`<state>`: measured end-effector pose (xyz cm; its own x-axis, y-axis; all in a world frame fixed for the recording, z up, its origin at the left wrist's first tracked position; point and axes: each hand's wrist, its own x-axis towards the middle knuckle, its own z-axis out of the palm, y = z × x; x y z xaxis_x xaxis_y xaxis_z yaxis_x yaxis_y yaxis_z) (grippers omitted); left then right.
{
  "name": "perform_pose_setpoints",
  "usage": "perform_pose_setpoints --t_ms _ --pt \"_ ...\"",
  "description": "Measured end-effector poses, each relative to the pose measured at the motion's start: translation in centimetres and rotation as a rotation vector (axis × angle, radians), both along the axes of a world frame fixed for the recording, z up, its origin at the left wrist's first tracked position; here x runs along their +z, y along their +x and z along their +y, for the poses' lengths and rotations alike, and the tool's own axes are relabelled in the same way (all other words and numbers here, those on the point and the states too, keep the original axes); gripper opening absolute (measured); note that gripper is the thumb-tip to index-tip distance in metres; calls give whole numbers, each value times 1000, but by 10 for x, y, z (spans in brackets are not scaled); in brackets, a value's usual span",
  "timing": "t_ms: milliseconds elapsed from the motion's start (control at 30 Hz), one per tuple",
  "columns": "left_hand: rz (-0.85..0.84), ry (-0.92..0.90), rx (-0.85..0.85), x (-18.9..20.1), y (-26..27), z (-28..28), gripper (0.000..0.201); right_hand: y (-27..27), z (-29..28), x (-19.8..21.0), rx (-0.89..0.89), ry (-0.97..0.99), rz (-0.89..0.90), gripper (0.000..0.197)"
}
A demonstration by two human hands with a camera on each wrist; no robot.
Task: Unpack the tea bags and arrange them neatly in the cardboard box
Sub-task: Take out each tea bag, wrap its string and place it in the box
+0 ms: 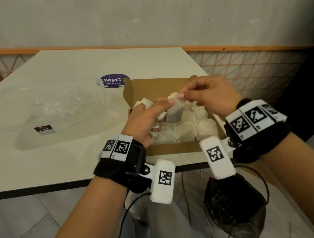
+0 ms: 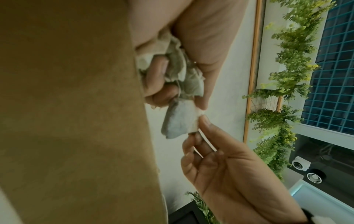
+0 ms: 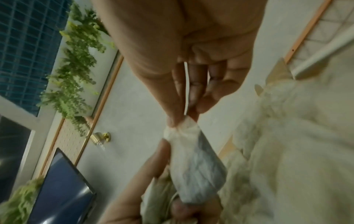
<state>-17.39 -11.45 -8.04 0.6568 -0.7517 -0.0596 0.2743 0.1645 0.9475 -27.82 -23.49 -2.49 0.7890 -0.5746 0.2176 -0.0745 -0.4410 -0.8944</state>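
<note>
Both hands are raised over an open cardboard box (image 1: 159,85) that sits at the near right corner of a pale table (image 1: 69,70). The left hand (image 1: 144,120) is curled around a crumpled bunch of tea bags (image 1: 149,103), with some of them sticking out above and below the fist; from the left wrist view the bunch (image 2: 178,65) is bundled between the palm and the bent fingers. The right hand (image 1: 207,94) pinches the top edge of a single tea bag (image 1: 175,113) between thumb and fingertips (image 3: 191,97), and this bag hangs down between the two hands, its lower part grey and darker than its white top. The lower end of the hanging bag (image 3: 199,171) meets the left hand's bunch. Under the hands, the box floor is covered with more tea bags (image 1: 191,125) lying flat side by side, pale and cream-coloured. To the left of the box a clear plastic bag (image 1: 55,114) lies spread on the table, with a small dark label on it. Behind the box, just touching its far left corner, is a round purple sticker (image 1: 114,79) on the tabletop. Each wrist carries a black band with white marker blocks.
</note>
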Motion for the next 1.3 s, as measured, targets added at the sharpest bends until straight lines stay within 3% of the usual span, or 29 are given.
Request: perform_pose_setpoints --t_ms 133,267,467,833,967,1033,1133,1300 --pt "36 -5 45 0 1 -1 18 -9 -9 14 67 -63 141 11" --pt "120 -70 88 1 2 0 17 -23 -23 16 -31 -202 241 13" --pt "255 -208 78 3 6 2 21 -23 -14 13 63 111 184 13" --pt "291 -280 104 2 8 3 23 -31 -21 19 74 1 307 16" --pt "285 -271 98 2 8 3 23 -43 -36 8 42 27 462 17" --pt "280 -259 98 2 8 3 23 -42 -40 -2 27 -49 518 17" --pt "272 -247 104 2 7 3 23 -36 -43 -11 3 -334 543 16" --pt "268 -240 99 2 8 3 23 -33 -38 -12 18 -660 568 28"
